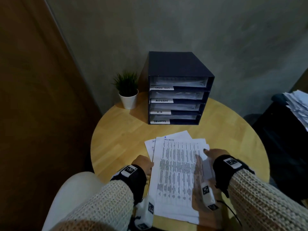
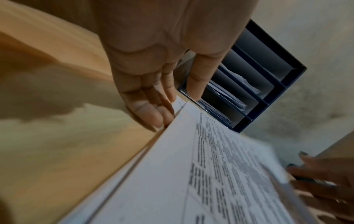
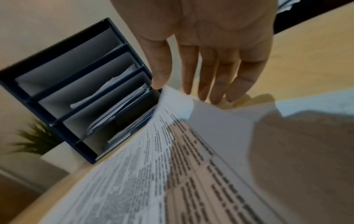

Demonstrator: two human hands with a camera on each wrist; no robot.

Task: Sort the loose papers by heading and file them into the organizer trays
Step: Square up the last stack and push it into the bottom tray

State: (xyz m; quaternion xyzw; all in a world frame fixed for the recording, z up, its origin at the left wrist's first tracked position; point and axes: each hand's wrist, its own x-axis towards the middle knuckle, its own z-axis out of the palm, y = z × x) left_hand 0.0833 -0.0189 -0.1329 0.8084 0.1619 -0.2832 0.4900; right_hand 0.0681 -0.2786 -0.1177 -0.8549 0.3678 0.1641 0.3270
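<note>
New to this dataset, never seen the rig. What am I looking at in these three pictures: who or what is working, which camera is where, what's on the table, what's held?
No robot here: a person works with bare hands. The big picture comes from a head camera looking down. The other two come from cameras strapped to each wrist, looking along the palm to the fingers.

On the round wooden table stands a dark organizer with four labelled trays, papers already inside; the second label reads ADMIN, the bottom one seems to read SECURITY. A small potted plant stands to its left.

Near the person lies a loose stack of papers; the top sheet is headed SECURITY. The left hand touches its left edge with straight fingers, and the right hand touches the right edge likewise, apparently squaring it. Neither grips anything.
</note>
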